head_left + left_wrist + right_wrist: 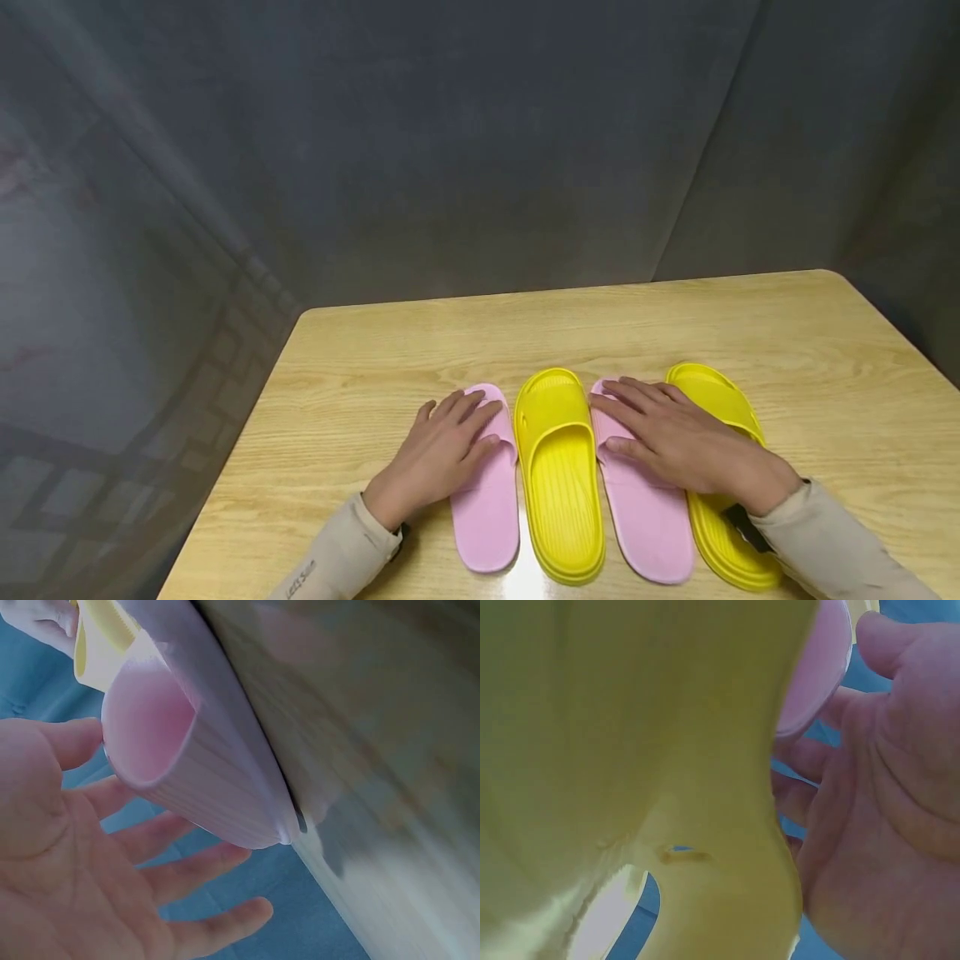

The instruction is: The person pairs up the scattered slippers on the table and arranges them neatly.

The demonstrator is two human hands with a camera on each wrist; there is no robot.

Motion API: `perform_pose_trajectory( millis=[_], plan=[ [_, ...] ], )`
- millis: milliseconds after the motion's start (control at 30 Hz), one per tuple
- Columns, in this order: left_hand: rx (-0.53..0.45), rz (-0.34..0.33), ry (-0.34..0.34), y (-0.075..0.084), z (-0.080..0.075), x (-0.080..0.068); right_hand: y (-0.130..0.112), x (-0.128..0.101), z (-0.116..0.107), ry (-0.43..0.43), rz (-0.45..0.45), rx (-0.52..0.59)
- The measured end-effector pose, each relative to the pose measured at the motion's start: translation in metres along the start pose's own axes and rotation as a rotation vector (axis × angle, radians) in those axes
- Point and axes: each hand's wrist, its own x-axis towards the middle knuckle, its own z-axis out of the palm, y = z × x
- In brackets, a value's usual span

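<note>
Resting flat with fingers spread, left hand [438,454] covers the strap of the left pink slipper [487,508]. Right hand [678,442], fingers likewise straight and spread, lies on the right pink slipper [648,517]. One yellow slipper [561,475] sits between the hands; another yellow slipper [723,533] lies just right of the right hand, all on a wooden table [360,367].

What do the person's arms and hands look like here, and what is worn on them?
Both hands are bare: no gloves or rings show. The left hand and right hand each come out of a long beige sleeve. The left sleeve carries small dark lettering near the cuff, too small to read. A dark band shows at the right wrist, and a dark edge at the left cuff.
</note>
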Motion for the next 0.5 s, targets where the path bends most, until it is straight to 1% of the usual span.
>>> perform_pose_trajectory(
  millis=[267,500],
  plan=[
    [0.004,-0.009,-0.003,0.0005,0.0015,-0.0007,0.0006,-0.0017,0.0027,-0.008,0.004,-0.008],
    [-0.008,-0.003,-0.011,-0.0008,0.001,-0.0004,-0.0002,-0.0016,0.0012,-0.039,0.031,0.04]
  ],
)
